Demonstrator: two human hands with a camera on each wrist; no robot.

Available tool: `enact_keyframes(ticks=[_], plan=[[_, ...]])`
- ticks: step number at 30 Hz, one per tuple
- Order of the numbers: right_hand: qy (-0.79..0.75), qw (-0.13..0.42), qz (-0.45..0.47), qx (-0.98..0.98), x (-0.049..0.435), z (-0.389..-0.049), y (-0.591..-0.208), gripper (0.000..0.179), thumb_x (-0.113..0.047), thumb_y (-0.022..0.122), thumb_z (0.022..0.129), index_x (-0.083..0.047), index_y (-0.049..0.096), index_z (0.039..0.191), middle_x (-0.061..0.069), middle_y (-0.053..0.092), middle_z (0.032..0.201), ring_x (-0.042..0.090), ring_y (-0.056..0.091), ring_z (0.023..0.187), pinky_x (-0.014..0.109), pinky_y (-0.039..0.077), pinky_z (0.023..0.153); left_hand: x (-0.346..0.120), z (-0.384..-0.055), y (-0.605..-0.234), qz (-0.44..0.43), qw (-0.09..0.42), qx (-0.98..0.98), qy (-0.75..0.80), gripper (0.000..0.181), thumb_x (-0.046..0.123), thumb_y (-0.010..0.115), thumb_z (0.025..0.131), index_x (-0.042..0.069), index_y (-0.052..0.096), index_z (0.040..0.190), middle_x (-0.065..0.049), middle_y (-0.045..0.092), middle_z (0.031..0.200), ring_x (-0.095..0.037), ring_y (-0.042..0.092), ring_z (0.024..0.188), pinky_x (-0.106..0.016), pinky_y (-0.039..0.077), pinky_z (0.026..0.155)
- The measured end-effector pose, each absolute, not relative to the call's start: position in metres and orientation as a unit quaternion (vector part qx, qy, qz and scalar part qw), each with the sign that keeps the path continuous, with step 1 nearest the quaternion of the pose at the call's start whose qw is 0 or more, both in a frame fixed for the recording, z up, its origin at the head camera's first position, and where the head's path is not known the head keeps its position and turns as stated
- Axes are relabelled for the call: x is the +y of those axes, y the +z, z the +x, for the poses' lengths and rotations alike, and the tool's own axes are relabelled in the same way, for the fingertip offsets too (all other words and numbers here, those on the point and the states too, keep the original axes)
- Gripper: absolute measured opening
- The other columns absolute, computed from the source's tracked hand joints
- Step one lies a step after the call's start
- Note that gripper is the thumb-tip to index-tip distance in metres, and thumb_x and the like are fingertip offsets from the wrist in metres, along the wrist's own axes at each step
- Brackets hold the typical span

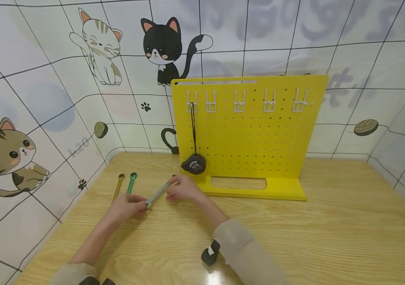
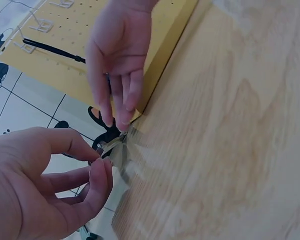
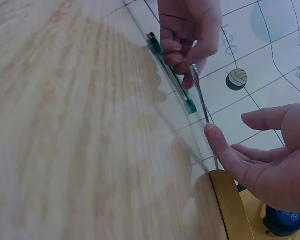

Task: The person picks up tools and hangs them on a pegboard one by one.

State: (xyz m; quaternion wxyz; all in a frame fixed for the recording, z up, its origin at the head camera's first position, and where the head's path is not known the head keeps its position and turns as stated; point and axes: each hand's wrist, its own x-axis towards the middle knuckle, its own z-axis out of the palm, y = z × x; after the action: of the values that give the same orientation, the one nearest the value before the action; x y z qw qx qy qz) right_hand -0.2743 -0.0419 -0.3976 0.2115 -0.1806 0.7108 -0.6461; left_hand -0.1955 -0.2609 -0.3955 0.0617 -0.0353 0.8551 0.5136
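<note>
A silver combination wrench is held slantwise low over the wooden table. My left hand pinches its near, open end between thumb and fingertips. By the far end is my right hand; in the right wrist view its index fingertip is right at the shaft, while the thumb stands apart. To the left lie a green wrench and a gold-yellow wrench, their lower parts hidden behind the left hand.
A yellow pegboard stands at the back, with several white wire hooks along its top. From the leftmost hook a black tape measure hangs by its cord. Cat-patterned tiled walls border the table.
</note>
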Motion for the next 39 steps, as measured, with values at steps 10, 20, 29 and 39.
enact_keyframes(ticks=[10, 20, 29, 39], plan=[[-0.631, 0.189, -0.149, 0.737, -0.052, -0.27, -0.405, 0.013, 0.003, 0.063, 0.093, 0.015, 0.066, 0.098, 0.024, 0.073, 0.086, 0.033, 0.075, 0.082, 0.031, 0.061, 0.071, -0.253, -0.197, -0.402, 0.034, 0.171, 0.782, 0.598, 0.036, 0.008, 0.062, 0.096, -0.02, 0.058, 0.119, -0.011, 0.069, 0.096, -0.016, 0.067, 0.085, -0.028, 0.059, 0.077], [-0.619, 0.184, -0.13, 0.752, -0.059, -0.268, -0.409, 0.011, 0.001, 0.068, 0.092, 0.012, 0.07, 0.091, 0.017, 0.071, 0.075, 0.023, 0.072, 0.067, 0.03, 0.061, 0.066, -0.242, -0.196, -0.405, 0.052, 0.227, 0.723, 0.651, 0.027, 0.005, 0.063, 0.098, -0.014, 0.054, 0.115, -0.015, 0.07, 0.098, -0.02, 0.071, 0.088, -0.031, 0.059, 0.082], [-0.629, 0.152, -0.118, 0.753, -0.059, -0.267, -0.404, 0.012, 0.0, 0.074, 0.089, 0.008, 0.072, 0.098, 0.007, 0.069, 0.075, 0.014, 0.062, 0.061, 0.025, 0.057, 0.063, -0.237, -0.198, -0.407, 0.055, 0.224, 0.712, 0.663, 0.018, 0.003, 0.068, 0.095, -0.005, 0.055, 0.106, -0.013, 0.072, 0.097, -0.02, 0.07, 0.086, -0.03, 0.059, 0.078], [-0.687, 0.145, -0.116, 0.703, -0.058, -0.271, -0.392, 0.019, 0.004, 0.071, 0.091, 0.008, 0.067, 0.109, 0.013, 0.07, 0.09, 0.019, 0.068, 0.073, 0.041, 0.061, 0.079, -0.232, -0.205, -0.407, 0.08, 0.225, 0.706, 0.666, 0.028, 0.006, 0.066, 0.097, -0.012, 0.055, 0.114, -0.016, 0.07, 0.101, -0.021, 0.069, 0.092, -0.034, 0.059, 0.085]])
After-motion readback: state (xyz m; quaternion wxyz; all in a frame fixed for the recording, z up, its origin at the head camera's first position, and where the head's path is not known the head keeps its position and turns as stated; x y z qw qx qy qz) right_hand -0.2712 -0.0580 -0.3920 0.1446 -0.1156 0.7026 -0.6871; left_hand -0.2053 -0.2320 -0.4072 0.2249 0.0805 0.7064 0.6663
